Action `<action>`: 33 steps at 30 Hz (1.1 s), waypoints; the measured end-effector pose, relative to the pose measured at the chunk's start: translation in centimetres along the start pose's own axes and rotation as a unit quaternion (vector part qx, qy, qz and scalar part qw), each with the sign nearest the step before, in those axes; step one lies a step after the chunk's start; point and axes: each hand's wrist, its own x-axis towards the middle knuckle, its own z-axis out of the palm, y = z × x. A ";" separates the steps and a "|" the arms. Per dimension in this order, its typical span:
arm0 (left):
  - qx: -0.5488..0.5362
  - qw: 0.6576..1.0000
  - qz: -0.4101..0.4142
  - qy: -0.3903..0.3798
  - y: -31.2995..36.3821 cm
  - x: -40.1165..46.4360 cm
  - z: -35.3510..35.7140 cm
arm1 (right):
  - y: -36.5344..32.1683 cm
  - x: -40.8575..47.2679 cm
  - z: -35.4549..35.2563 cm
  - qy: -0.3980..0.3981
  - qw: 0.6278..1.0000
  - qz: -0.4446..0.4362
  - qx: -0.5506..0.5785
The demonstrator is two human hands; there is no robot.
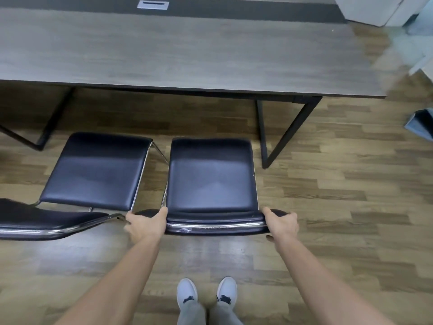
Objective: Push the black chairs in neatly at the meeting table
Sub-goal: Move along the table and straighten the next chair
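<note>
A black chair with a chrome frame stands in front of me, its seat facing the grey wooden meeting table and short of the table's edge. My left hand grips the left end of its backrest top, and my right hand grips the right end. A second black chair stands just to the left, turned slightly, its frame close to the first chair's. Its backrest reaches the left edge of the view.
The table's black metal legs stand right of the held chair, and another leg at the left. A silver cable hatch sits in the tabletop. White cabinets stand at the far right. A blue bin is on the wood floor.
</note>
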 end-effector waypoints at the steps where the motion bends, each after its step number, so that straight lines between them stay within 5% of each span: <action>1: -0.020 1.000 -0.017 0.005 0.0 0.1 0.2 | -0.1 -0.1 0.3 0.000 0.998 0.036 0.050; 16: -0.046 0.997 -0.020 0.065 0.6 0.6 1.4 | 0.1 0.5 2.7 0.168 0.982 0.045 0.070; 33: -0.043 0.998 0.011 0.048 1.7 2.0 1.2 | -1.4 1.3 3.8 0.188 0.974 0.038 0.122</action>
